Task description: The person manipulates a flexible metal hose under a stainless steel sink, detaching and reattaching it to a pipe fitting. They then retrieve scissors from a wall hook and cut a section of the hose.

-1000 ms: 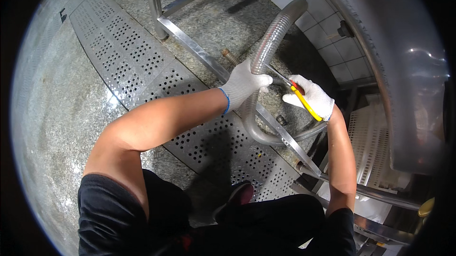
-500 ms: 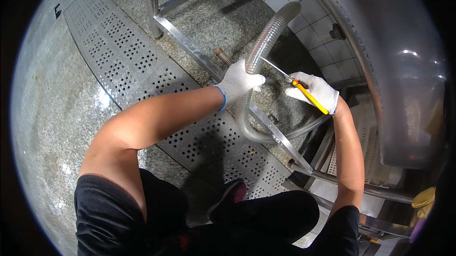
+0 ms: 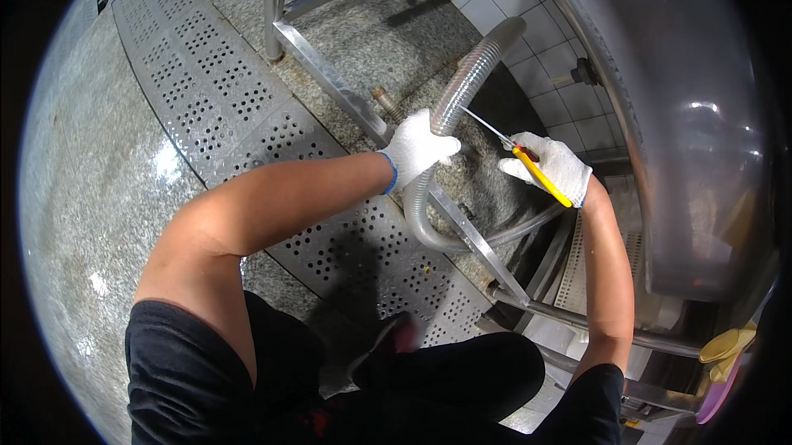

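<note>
A clear ribbed hose [image 3: 472, 74] rises from the floor area and bends away toward the tiled wall. My left hand [image 3: 419, 144], in a white knit glove, is wrapped round it. In my gloved right hand [image 3: 554, 166] is a tool with a yellow-and-red handle [image 3: 544, 177] and a long, slim metal end [image 3: 488, 123]. Its tip touches or lies just beside the hose's right side, above my left hand; I cannot tell which. The fingers and handle partly cover each other, so the tool's exact kind is unclear. Below my left hand the hose loops round toward the right.
A metal frame bar [image 3: 330, 86] runs diagonally past the hose. A short threaded pipe end [image 3: 384, 101] stands left of it. Perforated drain covers [image 3: 247, 107] cross the stone floor. On the right are a large steel vessel [image 3: 701, 156] and yellow gloves [image 3: 726, 348].
The view has shifted slightly. Both hands keep their holds, and the tool's tip stays at about the same spot along the hose.
</note>
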`<state>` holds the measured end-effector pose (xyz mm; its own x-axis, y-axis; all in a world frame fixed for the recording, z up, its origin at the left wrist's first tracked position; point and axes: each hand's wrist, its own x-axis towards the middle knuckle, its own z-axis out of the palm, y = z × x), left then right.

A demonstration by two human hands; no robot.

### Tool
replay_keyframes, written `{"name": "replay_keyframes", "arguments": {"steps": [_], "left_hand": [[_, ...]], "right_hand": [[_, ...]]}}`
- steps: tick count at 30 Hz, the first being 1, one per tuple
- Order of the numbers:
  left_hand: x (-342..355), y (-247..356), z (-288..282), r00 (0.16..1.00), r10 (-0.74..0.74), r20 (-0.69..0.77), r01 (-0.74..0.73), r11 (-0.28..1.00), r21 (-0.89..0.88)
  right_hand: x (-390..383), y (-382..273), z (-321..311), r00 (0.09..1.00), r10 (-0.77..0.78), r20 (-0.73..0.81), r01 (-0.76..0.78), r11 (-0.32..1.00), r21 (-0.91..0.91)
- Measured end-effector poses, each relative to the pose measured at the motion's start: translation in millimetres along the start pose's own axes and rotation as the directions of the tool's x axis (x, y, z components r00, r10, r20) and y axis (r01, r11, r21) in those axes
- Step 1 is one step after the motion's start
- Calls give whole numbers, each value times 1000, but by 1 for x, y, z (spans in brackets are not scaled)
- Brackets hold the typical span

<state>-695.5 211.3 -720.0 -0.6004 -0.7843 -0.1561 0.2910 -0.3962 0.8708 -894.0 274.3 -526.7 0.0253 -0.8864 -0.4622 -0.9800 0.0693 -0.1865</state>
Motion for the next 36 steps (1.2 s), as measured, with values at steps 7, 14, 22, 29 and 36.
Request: {"name": "replay_keyframes", "arguments": {"steps": [7,14,22,29,36], "left_hand": [[1,-7,-2,999,22,-36,-21,999,33],[2,-6,-5,1000,-14,21,13,999,42],[1,1,-6,994,10,106,-18,997,77],[5,14,-14,983,-22,180,-6,988,157],[9,21,-23,973,-52,226,12,985,174]], "right_hand": [[3,-10,-4,999,-29,21,32,986,-161],[0,-1,2,984,-178,-26,165,953,-255],[-8,-3,-2,989,-150,-9,140,943,-301],[-6,5,-7,994,-104,27,108,969,-222],[-4,15,-1,985,-167,-35,158,970,-186]]}}
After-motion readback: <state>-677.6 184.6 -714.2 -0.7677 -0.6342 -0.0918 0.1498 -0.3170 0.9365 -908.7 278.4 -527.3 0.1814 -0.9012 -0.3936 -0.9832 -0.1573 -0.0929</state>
